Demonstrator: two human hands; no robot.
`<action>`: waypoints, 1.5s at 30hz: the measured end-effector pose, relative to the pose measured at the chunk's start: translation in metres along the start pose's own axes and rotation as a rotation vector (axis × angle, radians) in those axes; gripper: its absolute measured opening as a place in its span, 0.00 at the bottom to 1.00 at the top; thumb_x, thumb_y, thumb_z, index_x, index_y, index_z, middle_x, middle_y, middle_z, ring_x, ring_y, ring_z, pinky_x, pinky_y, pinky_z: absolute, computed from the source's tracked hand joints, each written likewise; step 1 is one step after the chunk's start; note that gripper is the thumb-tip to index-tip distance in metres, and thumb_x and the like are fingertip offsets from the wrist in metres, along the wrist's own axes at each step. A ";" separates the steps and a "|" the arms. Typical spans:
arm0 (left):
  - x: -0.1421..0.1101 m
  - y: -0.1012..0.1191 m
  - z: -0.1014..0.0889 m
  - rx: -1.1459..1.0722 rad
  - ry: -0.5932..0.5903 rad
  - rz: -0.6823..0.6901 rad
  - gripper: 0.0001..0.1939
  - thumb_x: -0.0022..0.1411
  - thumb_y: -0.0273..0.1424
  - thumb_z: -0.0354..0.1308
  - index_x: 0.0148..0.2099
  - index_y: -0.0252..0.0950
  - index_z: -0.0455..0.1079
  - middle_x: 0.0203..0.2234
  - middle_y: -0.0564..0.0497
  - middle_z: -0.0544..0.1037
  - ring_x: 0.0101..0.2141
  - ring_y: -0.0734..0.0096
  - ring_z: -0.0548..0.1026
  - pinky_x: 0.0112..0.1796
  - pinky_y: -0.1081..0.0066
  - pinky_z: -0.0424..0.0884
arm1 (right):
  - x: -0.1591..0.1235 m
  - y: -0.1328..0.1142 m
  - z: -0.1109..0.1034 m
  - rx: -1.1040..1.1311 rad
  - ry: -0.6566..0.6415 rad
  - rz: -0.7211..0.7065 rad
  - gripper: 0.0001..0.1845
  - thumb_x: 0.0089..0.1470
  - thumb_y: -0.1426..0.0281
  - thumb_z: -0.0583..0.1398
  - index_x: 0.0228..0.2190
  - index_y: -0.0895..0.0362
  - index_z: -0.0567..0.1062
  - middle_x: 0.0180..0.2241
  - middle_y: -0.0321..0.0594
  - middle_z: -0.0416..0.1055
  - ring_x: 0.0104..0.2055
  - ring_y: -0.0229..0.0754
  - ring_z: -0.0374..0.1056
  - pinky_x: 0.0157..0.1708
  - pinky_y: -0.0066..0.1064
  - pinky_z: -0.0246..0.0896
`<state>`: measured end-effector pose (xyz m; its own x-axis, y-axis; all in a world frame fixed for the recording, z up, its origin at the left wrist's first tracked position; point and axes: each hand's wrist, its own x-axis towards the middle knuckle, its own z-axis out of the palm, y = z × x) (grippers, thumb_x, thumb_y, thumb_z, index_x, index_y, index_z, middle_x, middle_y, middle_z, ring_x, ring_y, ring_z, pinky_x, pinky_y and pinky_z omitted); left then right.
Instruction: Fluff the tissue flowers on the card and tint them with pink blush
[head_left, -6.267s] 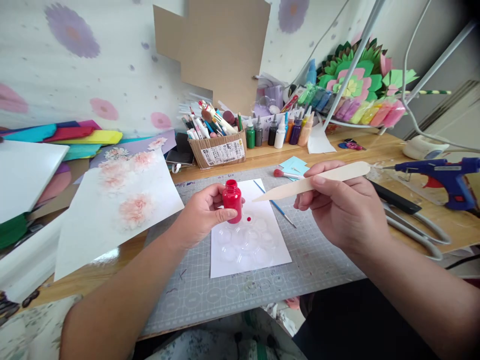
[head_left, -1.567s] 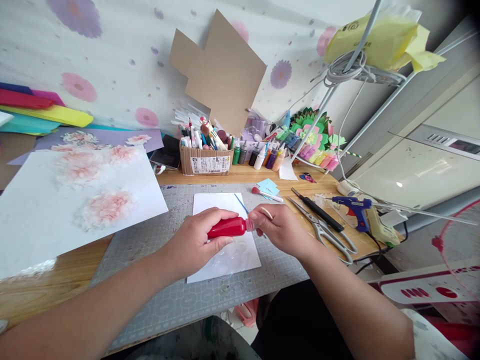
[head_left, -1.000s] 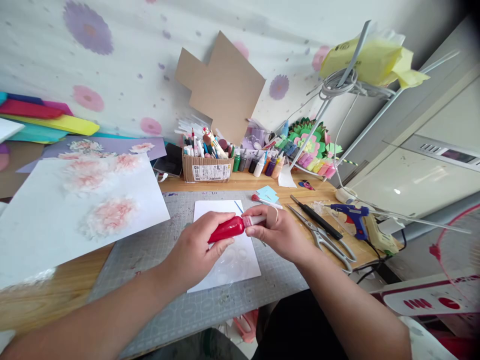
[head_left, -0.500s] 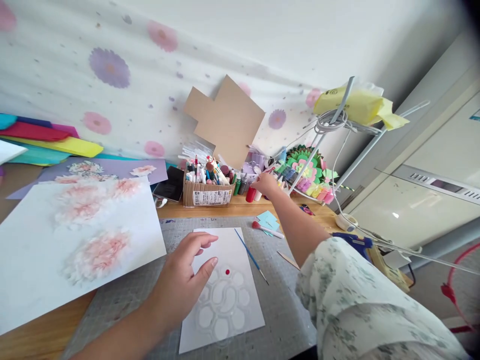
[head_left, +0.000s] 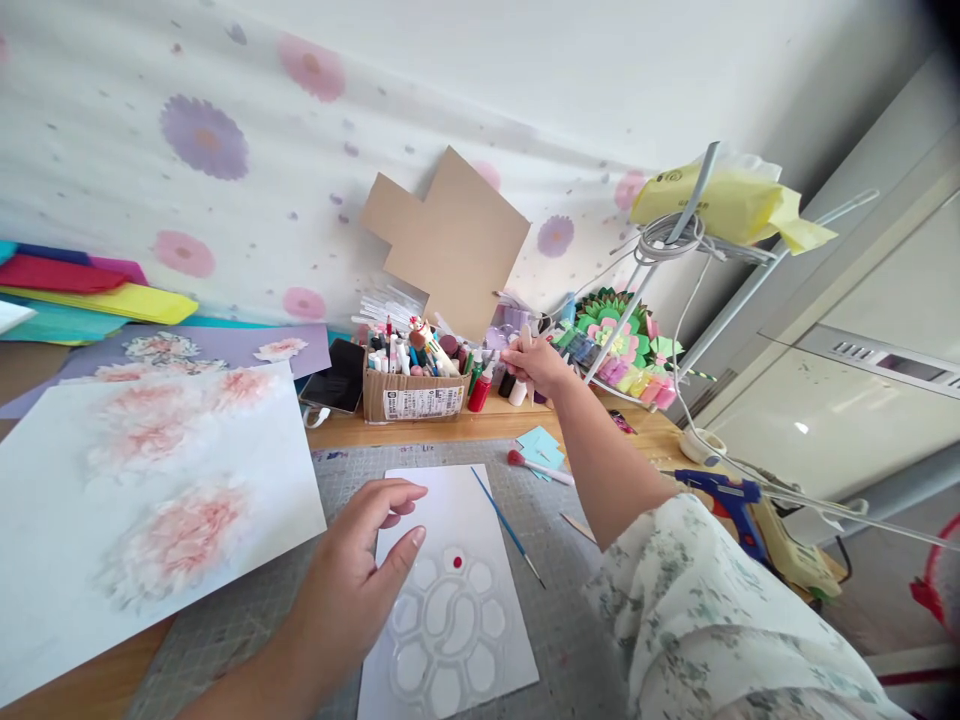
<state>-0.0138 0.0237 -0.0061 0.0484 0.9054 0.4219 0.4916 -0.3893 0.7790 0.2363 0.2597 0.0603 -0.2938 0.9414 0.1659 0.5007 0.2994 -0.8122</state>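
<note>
My left hand (head_left: 375, 560) hovers at the left edge of the white paper (head_left: 397, 480), thumb and fingers apart, holding nothing. On that paper lies a clear flower-shaped paint palette (head_left: 446, 620) with a dab of red paint (head_left: 457, 562) in its top well. My right hand (head_left: 534, 365) reaches to the back of the desk, fingers curled among small paint bottles. A white bottle (head_left: 517, 392) stands just below the fingers, and a red bottle (head_left: 481, 390) stands to their left. What the fingers grip is partly hidden. A blue paintbrush (head_left: 506, 520) lies across the paper's right edge.
A cardboard box of pens (head_left: 416, 395) stands left of the bottles. Pink flower artwork (head_left: 172, 480) lies at left. A makeup brush (head_left: 540, 467), blue paper pieces (head_left: 541, 445) and a glue gun (head_left: 724, 500) lie at right. A metal rack (head_left: 637, 290) rises behind.
My right hand has let go of the red bottle, which now stands beside the pen box, and has shifted slightly right. My left hand stays beside the palette. The view has shifted slightly.
</note>
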 end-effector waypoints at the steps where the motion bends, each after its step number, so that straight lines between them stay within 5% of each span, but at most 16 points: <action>1: 0.000 0.000 0.000 0.000 0.001 -0.001 0.12 0.61 0.36 0.52 0.46 0.41 0.69 0.43 0.48 0.75 0.41 0.65 0.76 0.42 0.63 0.75 | -0.009 -0.004 -0.005 0.064 -0.026 -0.066 0.26 0.51 0.47 0.58 0.29 0.60 0.70 0.21 0.32 0.65 0.19 0.30 0.58 0.19 0.25 0.56; 4: -0.001 -0.001 0.002 -0.002 0.004 -0.003 0.13 0.60 0.38 0.52 0.45 0.41 0.70 0.42 0.48 0.76 0.40 0.64 0.76 0.41 0.63 0.75 | -0.039 -0.017 -0.014 0.207 -0.119 -0.238 0.36 0.30 0.34 0.59 0.18 0.56 0.65 0.13 0.29 0.58 0.15 0.30 0.50 0.15 0.25 0.47; 7: 0.000 0.000 0.003 -0.006 -0.001 -0.017 0.13 0.60 0.39 0.52 0.44 0.40 0.70 0.42 0.47 0.76 0.39 0.64 0.77 0.40 0.63 0.75 | -0.064 -0.030 -0.014 0.266 -0.184 -0.331 0.37 0.21 0.32 0.59 0.13 0.54 0.62 0.11 0.30 0.56 0.14 0.31 0.51 0.15 0.27 0.48; 12: 0.001 0.004 0.001 -0.010 -0.027 -0.042 0.14 0.59 0.40 0.52 0.44 0.40 0.70 0.42 0.46 0.76 0.39 0.64 0.77 0.41 0.63 0.75 | -0.080 -0.044 -0.016 0.201 -0.143 -0.294 0.31 0.34 0.39 0.60 0.18 0.56 0.70 0.14 0.34 0.62 0.15 0.32 0.54 0.17 0.28 0.51; 18: -0.002 0.003 0.002 -0.017 -0.032 -0.046 0.13 0.61 0.39 0.52 0.45 0.41 0.70 0.41 0.48 0.76 0.40 0.64 0.76 0.42 0.64 0.74 | -0.032 -0.029 -0.021 -0.120 0.208 -0.020 0.17 0.59 0.60 0.52 0.39 0.61 0.72 0.29 0.38 0.71 0.22 0.32 0.60 0.24 0.27 0.59; 24: -0.002 0.004 0.000 -0.022 -0.037 -0.062 0.12 0.61 0.39 0.52 0.44 0.41 0.71 0.38 0.49 0.78 0.39 0.65 0.77 0.41 0.64 0.74 | 0.013 0.001 -0.030 -0.531 0.336 0.231 0.18 0.59 0.63 0.57 0.48 0.58 0.69 0.48 0.44 0.69 0.46 0.43 0.69 0.44 0.42 0.68; 36: -0.007 0.007 -0.007 -0.056 0.055 -0.153 0.13 0.61 0.42 0.52 0.38 0.40 0.72 0.20 0.56 0.75 0.22 0.73 0.73 0.24 0.76 0.70 | 0.049 0.004 -0.027 -0.947 0.189 0.223 0.18 0.59 0.64 0.57 0.49 0.58 0.69 0.49 0.45 0.68 0.47 0.44 0.68 0.45 0.43 0.67; 45: -0.008 0.017 -0.010 0.001 0.026 -0.147 0.18 0.61 0.44 0.51 0.24 0.39 0.67 0.10 0.59 0.64 0.14 0.77 0.64 0.16 0.79 0.62 | 0.033 0.024 -0.049 -0.952 0.257 0.295 0.18 0.59 0.64 0.57 0.49 0.58 0.69 0.49 0.45 0.68 0.47 0.44 0.68 0.45 0.42 0.67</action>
<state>-0.0143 0.0076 0.0085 -0.0468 0.9478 0.3155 0.4923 -0.2529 0.8328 0.2787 0.3057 0.0739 0.0724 0.9686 0.2376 0.9954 -0.0552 -0.0784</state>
